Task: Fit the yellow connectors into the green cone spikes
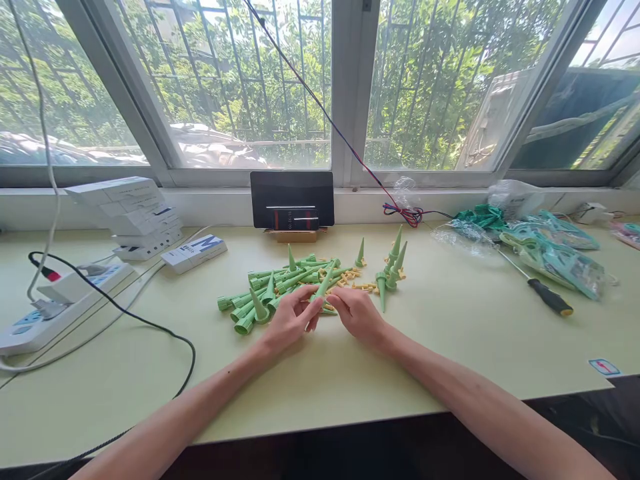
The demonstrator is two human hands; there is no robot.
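- Far to the left of the left hand's fingers, a long white plastic power strip (75, 313) lies with plugs in it.
- Beyond it, also well left of those fingers, stands a stack of flat white cardboard boxes (133, 217).
- Nearer to the fingers on that side, I see a single white-and-blue cardboard box (195, 255) and a thin black cable (187, 341) curving over the table.
- Just left of and beyond the left fingers spreads a heap of pale green, hollow plastic cones (290, 281), most lying flat, a few standing point up.
- A black flat-screened tablet (293, 190) props up well beyond the fingertips.
- The left hand (296, 315) has thumb and fingers closed around a tapered light-green plastic spike (326, 279), its point tilted up and away.
- The right hand (361, 315) is just beside the spike's lower end, thumb and forefinger drawn together; whether they pinch anything, I cannot tell.
- Beyond the right fingers lie small yellow plastic pieces (345, 283).
- Right of them, near those fingers, green cones cluster.
- Far right of the right fingers rests a black-handled screwdriver (550, 297), near crumpled green-and-clear plastic bags (565, 253).
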